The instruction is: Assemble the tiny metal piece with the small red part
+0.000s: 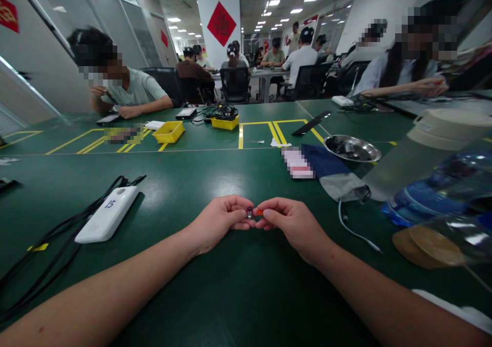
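Observation:
My left hand [219, 221] and my right hand [290, 221] meet fingertip to fingertip low over the green table [215, 290]. Both are pinched on a tiny part [252, 213] between them: a small silver metal piece on the left side and an orange bit on the right. The fingers cover most of it, so its shape is unclear. Both forearms rest on the table and reach in from the near edge.
A white power bank [108, 213] marked 15 with black cables lies left. A metal bowl [352, 148], a blue cloth [323, 161], a white cable [355, 231] and a clear water bottle [434, 183] stand right. Yellow trays [169, 131] sit farther back. Other people work at the far tables.

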The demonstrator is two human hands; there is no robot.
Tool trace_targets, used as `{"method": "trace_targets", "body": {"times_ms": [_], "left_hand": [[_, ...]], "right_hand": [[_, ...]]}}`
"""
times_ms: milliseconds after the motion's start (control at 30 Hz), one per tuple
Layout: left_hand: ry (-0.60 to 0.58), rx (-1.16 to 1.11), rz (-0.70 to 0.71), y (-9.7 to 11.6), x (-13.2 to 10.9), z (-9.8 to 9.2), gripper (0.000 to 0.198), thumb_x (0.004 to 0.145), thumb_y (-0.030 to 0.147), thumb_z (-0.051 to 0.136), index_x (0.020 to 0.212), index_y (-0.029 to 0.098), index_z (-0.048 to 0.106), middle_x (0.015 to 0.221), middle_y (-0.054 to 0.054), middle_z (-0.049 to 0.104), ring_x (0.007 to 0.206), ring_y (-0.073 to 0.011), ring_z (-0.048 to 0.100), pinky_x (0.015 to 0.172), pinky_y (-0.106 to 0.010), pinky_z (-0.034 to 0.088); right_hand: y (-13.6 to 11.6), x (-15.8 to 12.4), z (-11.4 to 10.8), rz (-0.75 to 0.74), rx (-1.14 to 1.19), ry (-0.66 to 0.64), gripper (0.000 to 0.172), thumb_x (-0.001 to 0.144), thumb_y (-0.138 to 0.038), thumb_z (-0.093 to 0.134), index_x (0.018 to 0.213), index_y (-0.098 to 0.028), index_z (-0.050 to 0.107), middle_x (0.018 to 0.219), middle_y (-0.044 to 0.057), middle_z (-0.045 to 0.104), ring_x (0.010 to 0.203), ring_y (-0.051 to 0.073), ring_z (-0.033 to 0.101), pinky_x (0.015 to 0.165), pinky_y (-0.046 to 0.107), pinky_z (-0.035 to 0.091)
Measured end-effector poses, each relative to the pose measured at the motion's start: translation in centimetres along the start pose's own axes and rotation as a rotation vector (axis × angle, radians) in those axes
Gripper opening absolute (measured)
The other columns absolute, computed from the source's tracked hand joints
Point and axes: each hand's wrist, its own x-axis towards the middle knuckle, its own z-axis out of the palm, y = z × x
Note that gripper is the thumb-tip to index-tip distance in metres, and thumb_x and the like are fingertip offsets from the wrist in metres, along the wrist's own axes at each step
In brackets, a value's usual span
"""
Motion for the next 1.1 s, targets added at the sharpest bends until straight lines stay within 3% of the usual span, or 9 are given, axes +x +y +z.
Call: {"method": "trace_targets", "body": {"times_ms": [1100], "left_hand": [[-0.077, -0.120, -0.078, 0.60, -0.05, -0.68, 0.016, 0.081, 0.013, 0.071, 0.097, 0.010, 0.072, 0.096, -0.010, 0.074, 0.080, -0.0110, 0.071, 0.077, -0.018, 0.057]], "right_hand": [[0.00, -0.02, -0.46, -0.009, 0.050, -0.055, 0.014, 0.082, -0.026, 0.067, 0.091, -0.017, 0.072, 0.083, 0.005, 0.073, 0.069, 0.015, 0.069, 0.066, 0.029, 0.052]]}}
